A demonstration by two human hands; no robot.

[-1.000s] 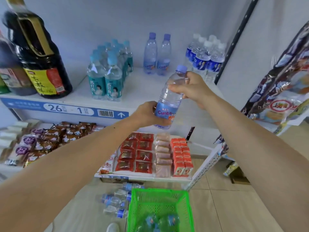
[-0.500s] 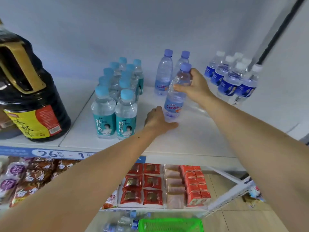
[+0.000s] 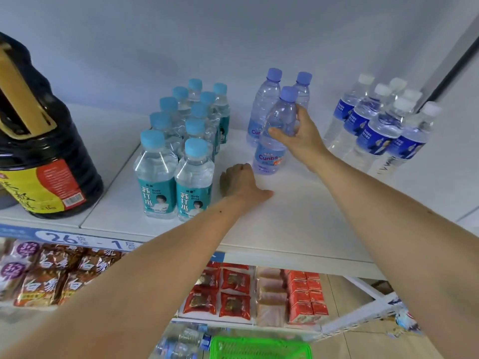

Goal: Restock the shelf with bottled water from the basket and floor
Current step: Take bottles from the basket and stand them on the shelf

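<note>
A clear water bottle [image 3: 274, 141] with a purple-blue cap and a "Cunbs" label stands on the white shelf [image 3: 285, 218], in front of two matching bottles [image 3: 264, 107]. My right hand [image 3: 300, 138] grips its upper body from the right. My left hand [image 3: 241, 183] rests on the shelf just left of the bottle's base, fingers loosely curled and holding nothing. The rim of the green basket [image 3: 259, 347] shows at the bottom edge, with loose bottles [image 3: 181, 340] on the floor to its left.
Teal-labelled soda water bottles [image 3: 181, 151] stand in rows on the left, a big dark jug [image 3: 39, 151] further left. White-capped blue-labelled bottles [image 3: 381, 128] stand at the right. Snack packs [image 3: 220, 291] fill the lower shelf.
The bottle came up from in front of the shelf and now stands on it. My left hand let go of its base and rests on the shelf. The view moved closer.
</note>
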